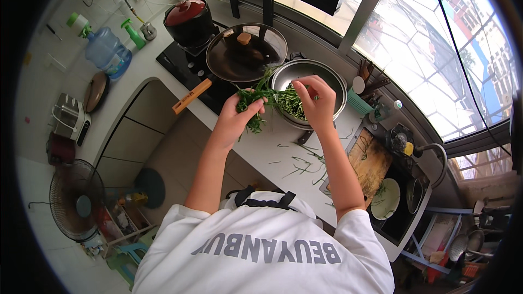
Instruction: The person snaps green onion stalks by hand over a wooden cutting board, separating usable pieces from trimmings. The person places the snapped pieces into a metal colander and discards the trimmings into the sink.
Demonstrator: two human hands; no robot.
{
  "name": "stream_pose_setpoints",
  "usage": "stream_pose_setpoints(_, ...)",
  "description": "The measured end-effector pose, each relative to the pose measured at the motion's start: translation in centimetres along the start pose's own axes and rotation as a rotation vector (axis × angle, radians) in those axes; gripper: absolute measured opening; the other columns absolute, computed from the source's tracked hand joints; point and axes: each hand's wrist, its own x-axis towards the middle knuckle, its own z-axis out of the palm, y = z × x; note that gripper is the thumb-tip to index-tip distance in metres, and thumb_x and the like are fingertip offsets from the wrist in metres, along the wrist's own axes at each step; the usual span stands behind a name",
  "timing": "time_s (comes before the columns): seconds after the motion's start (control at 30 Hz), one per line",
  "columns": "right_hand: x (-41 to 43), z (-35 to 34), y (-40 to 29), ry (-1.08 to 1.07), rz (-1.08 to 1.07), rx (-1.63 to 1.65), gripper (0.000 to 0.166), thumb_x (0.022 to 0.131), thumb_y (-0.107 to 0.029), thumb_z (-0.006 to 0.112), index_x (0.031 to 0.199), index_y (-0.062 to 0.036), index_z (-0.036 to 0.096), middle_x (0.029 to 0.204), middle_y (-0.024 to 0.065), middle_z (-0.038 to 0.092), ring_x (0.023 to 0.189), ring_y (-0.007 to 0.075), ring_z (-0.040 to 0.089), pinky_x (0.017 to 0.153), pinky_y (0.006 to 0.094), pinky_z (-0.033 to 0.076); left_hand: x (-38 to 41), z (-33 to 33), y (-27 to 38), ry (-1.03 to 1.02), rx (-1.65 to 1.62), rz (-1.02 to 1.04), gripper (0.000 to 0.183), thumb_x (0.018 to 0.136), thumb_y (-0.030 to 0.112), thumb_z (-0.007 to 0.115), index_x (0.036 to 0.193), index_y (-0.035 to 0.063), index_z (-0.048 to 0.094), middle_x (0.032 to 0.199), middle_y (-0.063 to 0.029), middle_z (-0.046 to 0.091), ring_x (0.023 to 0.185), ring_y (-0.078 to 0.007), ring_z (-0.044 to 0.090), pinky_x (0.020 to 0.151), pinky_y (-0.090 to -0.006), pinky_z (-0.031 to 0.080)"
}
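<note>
My left hand [241, 114] is closed around a bunch of leafy green herbs [255, 104], whose stems reach right towards a wide steel bowl [342, 90]. Over that bowl is my right hand [316, 96], thumb and fingertips close together; whether a stem is pinched between them I cannot tell. Cut green stems [291, 104] lie inside the bowl, partly hidden by the right hand. Left of the bowl, a wok with a glass lid [249, 59] sits on the black cooktop [165, 57], its wooden handle pointing towards me. Loose green bits [304, 165] are scattered on the white countertop [269, 155].
A dark pot with a red lid [190, 12] stands at the back left. On the right, a wooden cutting board [369, 163] lies over the sink beside a pale bowl [385, 199]. A green utensil basket [359, 101] stands near the window. A knife handle [304, 136] shows below the steel bowl.
</note>
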Motion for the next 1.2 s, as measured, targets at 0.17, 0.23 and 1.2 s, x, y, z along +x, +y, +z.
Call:
stream_pose_setpoints(0.17, 0.7, -0.7, -5.2, -0.082, -0.003, 0.154, 0.013, 0.079, -0.012, 0.079, 0.086, -0.0031, 0.073, 0.079, -0.0003, 0.064, 0.053, 0.0036, 0.040, 0.049, 0.0208, 0.033, -0.3, 1.9, 0.4, -0.005, 0.050, -0.010, 0.012, 0.095, 0.011, 0.063, 0.102, 0.0018, 0.063, 0.086, -0.0003, 0.062, 0.082, -0.0076, 0.056, 0.076, -0.0224, 0.044)
stream_pose_setpoints(0.23, 0.8, -1.2, -5.2, -0.087, 0.003, 0.158, 0.014, 0.078, -0.012, 0.080, 0.086, -0.0032, 0.073, 0.078, -0.0012, 0.064, 0.053, 0.0031, 0.040, 0.049, 0.0208, 0.032, -0.1, 2.5, 0.3, -0.039, 0.067, 0.004, 0.012, 0.095, 0.012, 0.063, 0.102, 0.0020, 0.063, 0.085, 0.0002, 0.062, 0.081, -0.0075, 0.056, 0.075, -0.0222, 0.044)
stream_pose_setpoints(1.2, 4.1, -7.7, -1.3, -0.029, 0.234, 0.404, 0.015, 0.087, -0.015, 0.074, 0.094, -0.0015, 0.072, 0.083, 0.0002, 0.070, 0.063, -0.0008, 0.051, 0.055, 0.0146, 0.037, 0.0, 2.4, -3.4, -0.052, 0.127, -0.053, 0.016, 0.093, 0.009, 0.064, 0.104, -0.0007, 0.058, 0.087, -0.0010, 0.060, 0.082, -0.0086, 0.058, 0.078, -0.0254, 0.048)
